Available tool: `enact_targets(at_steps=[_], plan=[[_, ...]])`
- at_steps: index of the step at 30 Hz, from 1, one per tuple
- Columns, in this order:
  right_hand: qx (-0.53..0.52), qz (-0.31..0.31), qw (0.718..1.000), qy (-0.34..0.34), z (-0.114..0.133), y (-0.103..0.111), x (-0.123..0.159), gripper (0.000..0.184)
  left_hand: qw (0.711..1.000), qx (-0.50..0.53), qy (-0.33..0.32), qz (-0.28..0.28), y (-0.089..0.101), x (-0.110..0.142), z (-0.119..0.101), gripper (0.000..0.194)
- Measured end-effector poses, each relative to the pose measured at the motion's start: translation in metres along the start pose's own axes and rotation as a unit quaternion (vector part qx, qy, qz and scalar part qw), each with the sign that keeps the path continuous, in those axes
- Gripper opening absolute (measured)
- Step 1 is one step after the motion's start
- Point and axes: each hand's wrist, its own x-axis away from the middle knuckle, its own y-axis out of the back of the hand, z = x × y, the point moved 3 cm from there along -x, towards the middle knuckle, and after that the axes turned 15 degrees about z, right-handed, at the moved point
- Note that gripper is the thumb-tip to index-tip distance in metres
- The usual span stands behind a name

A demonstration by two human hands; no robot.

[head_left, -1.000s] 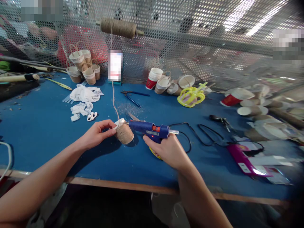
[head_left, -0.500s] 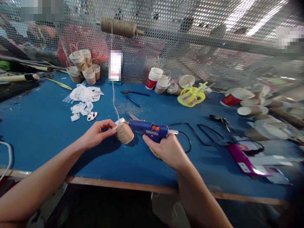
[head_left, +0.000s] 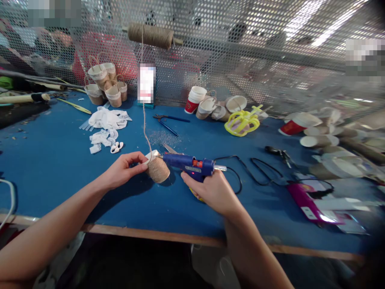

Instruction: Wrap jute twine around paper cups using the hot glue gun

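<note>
My left hand (head_left: pixel 130 168) pinches the white rim of a small paper cup (head_left: pixel 158 169) wrapped in brown twine. The cup is tilted, with its base toward the lower right. From the spool of twine (head_left: pixel 150 35) on the mesh, a strand (head_left: pixel 144 128) hangs down to the cup near my left fingers. My right hand (head_left: pixel 212 188) grips a blue hot glue gun (head_left: pixel 189 163), a clear glue stick jutting from its back. Its nozzle is at the cup's side near the rim; whether it touches I cannot tell. Scissors (head_left: pixel 170 149) lie partly hidden behind the gun.
Blue pliers (head_left: pixel 171 119) lie beyond the cup. White lace (head_left: pixel 108 118) and twine-covered cups (head_left: pixel 112 95) are at the left back. Paper cups (head_left: pixel 196 98) and yellow looped pieces (head_left: pixel 242 122) stand right of centre. A black cord (head_left: pixel 255 170) and a purple box (head_left: pixel 314 202) lie right.
</note>
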Motion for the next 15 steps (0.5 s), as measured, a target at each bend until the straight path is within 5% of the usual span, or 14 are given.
enact_targets(at_steps=[15], plan=[[0.019,-0.006,1.000,0.015,0.011,-0.004,0.007,0.023,1.000,-0.010,-0.002,-0.001,0.001,0.000,-0.001,0.014]])
